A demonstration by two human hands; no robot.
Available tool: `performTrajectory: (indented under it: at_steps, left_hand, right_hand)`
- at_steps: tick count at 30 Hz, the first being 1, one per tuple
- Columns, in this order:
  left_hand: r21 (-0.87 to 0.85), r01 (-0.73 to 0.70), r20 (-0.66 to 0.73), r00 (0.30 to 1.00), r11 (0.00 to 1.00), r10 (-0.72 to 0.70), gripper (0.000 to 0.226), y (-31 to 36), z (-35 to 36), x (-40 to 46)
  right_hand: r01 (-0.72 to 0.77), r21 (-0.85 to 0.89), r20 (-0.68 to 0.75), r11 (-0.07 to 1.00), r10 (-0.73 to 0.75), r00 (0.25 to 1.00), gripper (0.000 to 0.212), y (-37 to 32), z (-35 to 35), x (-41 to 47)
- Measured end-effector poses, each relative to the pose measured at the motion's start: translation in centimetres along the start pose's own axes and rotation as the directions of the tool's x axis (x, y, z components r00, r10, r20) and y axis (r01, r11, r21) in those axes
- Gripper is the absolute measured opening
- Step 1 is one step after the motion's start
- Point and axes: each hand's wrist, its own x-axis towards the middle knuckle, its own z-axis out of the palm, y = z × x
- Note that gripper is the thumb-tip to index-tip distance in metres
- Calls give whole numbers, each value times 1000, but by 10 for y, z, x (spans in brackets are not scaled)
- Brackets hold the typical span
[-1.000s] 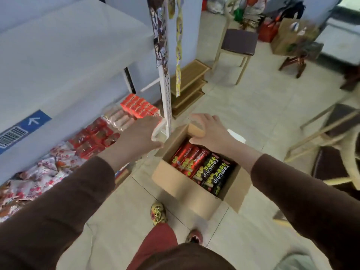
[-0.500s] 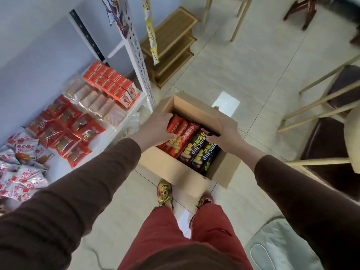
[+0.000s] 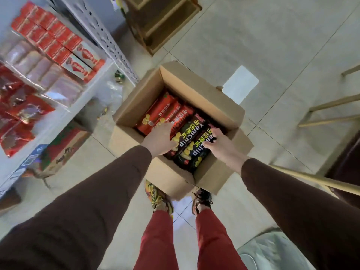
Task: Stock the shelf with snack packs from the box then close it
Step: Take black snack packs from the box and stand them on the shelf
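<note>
Nearest to us, our 2 brown sleeves run forward from the bottom corners and converge on the open cardboard box (image 3: pixel 176 173), which sits on the floor just beyond our shoes. Both hands are down inside its near end, a little apart from each other, with 1 or 2 packs showing between them.

Our left hand (image 3: pixel 159 140) lies knuckles-up at the seam between the red snack packs (image 3: pixel 162 112) and the black snack packs (image 3: pixel 190 145), its fingers bent down over the near ends of the red ones; we cannot tell whether it has truly closed on a pack or only rests there. Our right hand (image 3: pixel 221 142) lies on the rightmost black pack, fingertips curled at its upper edge against the box wall; again a firm hold cannot be confirmed.

The packs lie flat, side by side, their long axes running from near-right to far-left, so each hand meets a pack at its near end. We judge a lift straight up along that wall is what the next move needs.

Farther out and to the left stands the shelf (image 3: pixel 91 75), already carrying red cartons and bagged goods. It lies left of the box, so our left hand is the nearer one for placing. The box flaps stand open.
</note>
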Motion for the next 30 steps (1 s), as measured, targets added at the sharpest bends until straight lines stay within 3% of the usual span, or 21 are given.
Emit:
performTrajectory:
  at_steps: [6,12,20,30]
  left_hand:
    - [-65,35,36,999,997,-33,79,-23,71,95]
    - [-34,48,25,999,998,-47,73,-54,125,166]
    - [-57,76,30,997,995,-74,76,-82,177,238]
    - [-32,137,116,984,990,-132,88,-98,205,277]
  right_hand:
    - [-228,276,-13,934,240,971,80,62,51,96]
    - [-443,525,32,726,504,863,85,119,97,173]
    - [-438,602,-14,667,558,830,71,159,124,254]
    - [-441,715,35,543,602,798,108,181,152,290]
